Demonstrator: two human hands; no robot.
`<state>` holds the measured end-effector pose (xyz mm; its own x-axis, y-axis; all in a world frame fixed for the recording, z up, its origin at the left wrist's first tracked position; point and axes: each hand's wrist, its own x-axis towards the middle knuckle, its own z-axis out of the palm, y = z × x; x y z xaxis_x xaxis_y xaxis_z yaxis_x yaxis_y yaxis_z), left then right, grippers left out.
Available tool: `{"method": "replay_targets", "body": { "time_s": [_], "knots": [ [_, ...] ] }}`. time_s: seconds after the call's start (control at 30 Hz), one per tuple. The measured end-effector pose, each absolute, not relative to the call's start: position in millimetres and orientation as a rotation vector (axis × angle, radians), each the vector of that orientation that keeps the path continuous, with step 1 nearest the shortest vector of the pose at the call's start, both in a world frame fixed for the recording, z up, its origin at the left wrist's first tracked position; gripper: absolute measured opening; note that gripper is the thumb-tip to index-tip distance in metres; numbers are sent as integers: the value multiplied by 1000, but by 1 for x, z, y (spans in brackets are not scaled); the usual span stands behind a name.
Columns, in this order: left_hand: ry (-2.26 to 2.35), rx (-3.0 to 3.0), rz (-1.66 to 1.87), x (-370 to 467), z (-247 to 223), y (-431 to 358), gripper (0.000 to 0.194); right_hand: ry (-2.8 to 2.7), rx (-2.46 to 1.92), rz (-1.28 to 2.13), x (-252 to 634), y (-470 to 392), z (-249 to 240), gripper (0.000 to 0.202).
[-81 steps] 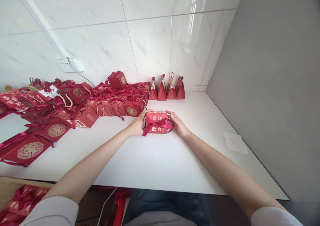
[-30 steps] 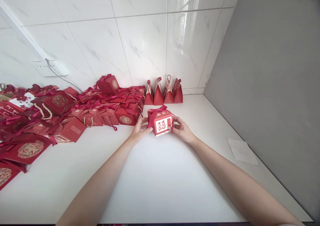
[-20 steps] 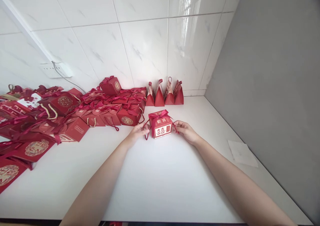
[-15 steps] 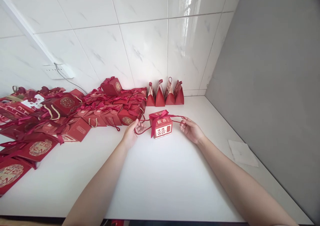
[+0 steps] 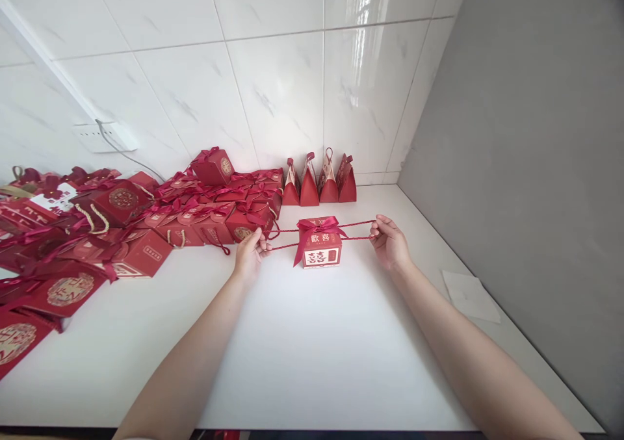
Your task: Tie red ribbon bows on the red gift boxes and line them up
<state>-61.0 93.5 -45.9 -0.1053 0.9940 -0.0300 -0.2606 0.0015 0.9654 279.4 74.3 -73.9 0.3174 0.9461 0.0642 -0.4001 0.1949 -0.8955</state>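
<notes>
A small red gift box (image 5: 322, 255) with a white character panel stands upright on the white table, a dark pink ribbon bow (image 5: 319, 227) across its top. Red cord handles come out of both its sides. My left hand (image 5: 250, 253) is closed on the left cord (image 5: 285, 246), which is pulled out sideways from the box. On the other side my right hand (image 5: 390, 241) pinches the right cord (image 5: 358, 225), stretched nearly straight. Neither hand touches the box body itself.
Many red gift boxes (image 5: 205, 222) with ribbons and cords crowd the table's left side. Several triangular red boxes (image 5: 309, 190) stand in a row by the tiled wall. A thin white sheet (image 5: 470, 296) lies at right, beside the grey panel (image 5: 526, 167).
My right hand has moved right and my left hand slightly left, drawing both cords tighter. The box now sits a little further right and faces me more squarely.
</notes>
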Motion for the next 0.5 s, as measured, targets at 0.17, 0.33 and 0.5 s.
{"method": "replay_targets", "body": {
  "time_s": [0.17,0.33,0.5],
  "knots": [
    [1106,1114,1276,-59,-56,93,47,-887,-1170,999,270,64,-79,37],
    [981,1699,1056,-51,-65,88,84,-1487,-1020,979,245,49,-75,76],
    [932,2081,892,-40,-58,79,114,-1684,-902,1118,227,47,-71,113]
  ]
}}
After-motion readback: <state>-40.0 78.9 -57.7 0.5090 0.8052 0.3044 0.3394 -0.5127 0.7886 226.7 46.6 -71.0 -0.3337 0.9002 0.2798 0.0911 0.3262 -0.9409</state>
